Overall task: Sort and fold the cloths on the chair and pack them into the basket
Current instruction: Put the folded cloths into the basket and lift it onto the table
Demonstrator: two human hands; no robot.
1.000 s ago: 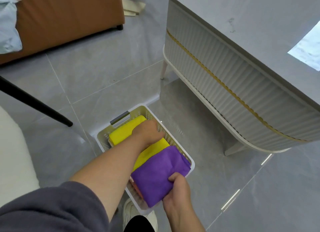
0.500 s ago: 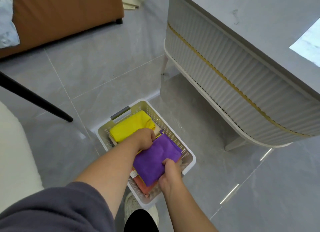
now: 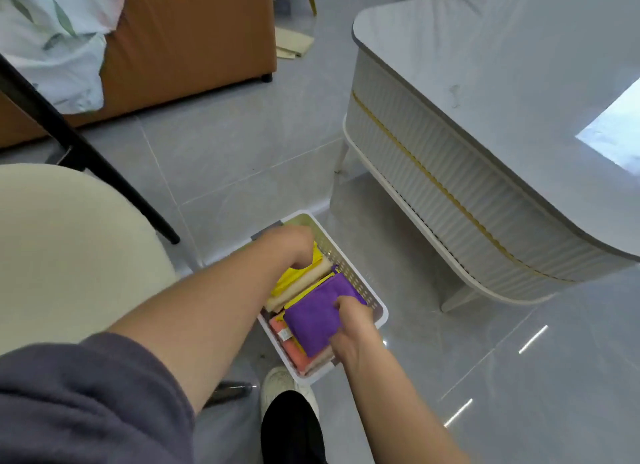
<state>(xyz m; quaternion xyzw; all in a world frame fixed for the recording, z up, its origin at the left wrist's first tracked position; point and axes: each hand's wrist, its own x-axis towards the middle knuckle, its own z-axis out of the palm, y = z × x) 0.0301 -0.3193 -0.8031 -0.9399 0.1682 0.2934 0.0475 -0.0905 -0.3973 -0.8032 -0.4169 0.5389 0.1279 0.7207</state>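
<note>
A: what's going on in the white basket (image 3: 380,311) on the floor (image 3: 242,151)?
B: right hand (image 3: 353,328) is gripping the purple cloth (image 3: 311,319), left hand (image 3: 289,247) is reaching down by the yellow cloth (image 3: 288,279) (fingers hidden).

The basket (image 3: 378,311) stood on the floor (image 3: 242,151) between the chair seat (image 3: 69,248) on its left and the table (image 3: 485,82) on its right, a sofa (image 3: 190,40) behind. Inside lay folded cloths (image 3: 301,283). The left hand (image 3: 294,245) reached into its far end, apparently among them; the right hand (image 3: 353,328) gripped the top cloth (image 3: 311,321) nearer.
</note>
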